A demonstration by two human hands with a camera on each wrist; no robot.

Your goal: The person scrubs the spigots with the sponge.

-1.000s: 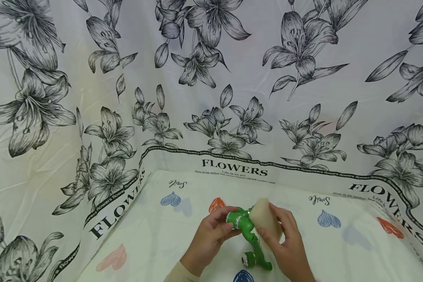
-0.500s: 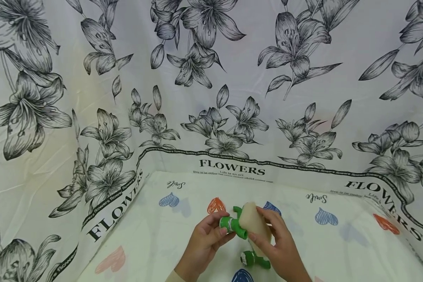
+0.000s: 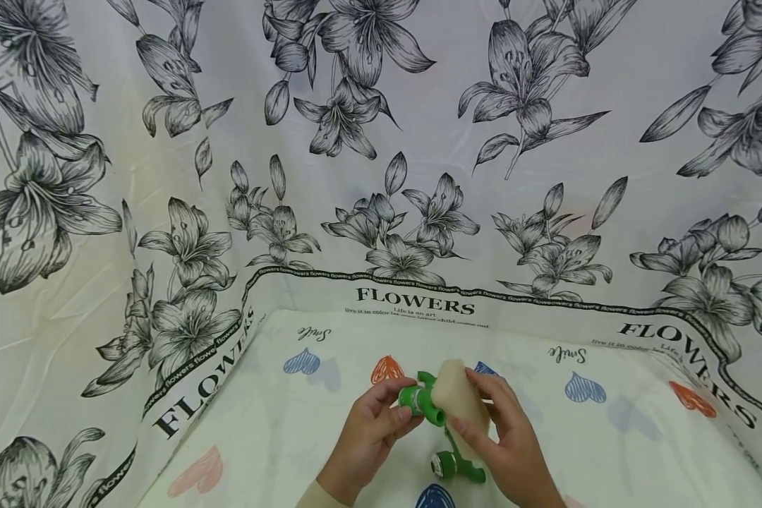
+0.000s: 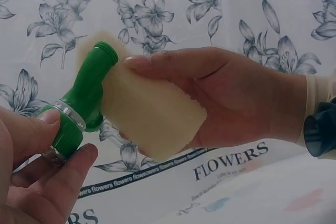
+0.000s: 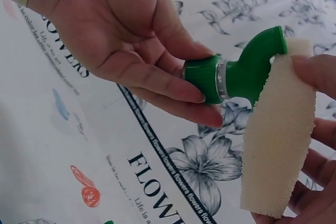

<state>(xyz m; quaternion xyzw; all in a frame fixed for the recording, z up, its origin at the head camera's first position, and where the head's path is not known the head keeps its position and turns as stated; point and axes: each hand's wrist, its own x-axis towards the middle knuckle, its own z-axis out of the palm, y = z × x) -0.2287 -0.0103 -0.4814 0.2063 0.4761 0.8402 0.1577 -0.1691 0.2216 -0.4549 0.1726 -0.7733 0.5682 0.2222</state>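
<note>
My left hand (image 3: 370, 432) pinches the ribbed collar of a green Y-shaped hose fitting (image 4: 86, 90), between thumb and fingers. A silvery ring circles the fitting beside the collar, and a threaded outlet shows at one branch end. In my right hand (image 3: 514, 441) is a cream sponge (image 5: 278, 140), gripped with the thumb on one face and fingers behind. The sponge lies against the fitting's branches and hides part of them. Below both hands, a second green fitting (image 3: 460, 467) with a dark-and-white round end rests on the cloth, partly covered by the sponge and right hand.
A white cloth (image 3: 241, 416) printed with hearts and "Smile" covers the surface. Behind and to the left rises a white curtain (image 3: 406, 212) with black lily prints and a "FLOWERS" border.
Compared with a second ago, both hands have shifted slightly left, the fitting has turned in the left fingers, and the sponge has moved left over its branches. The lower fitting stays put.
</note>
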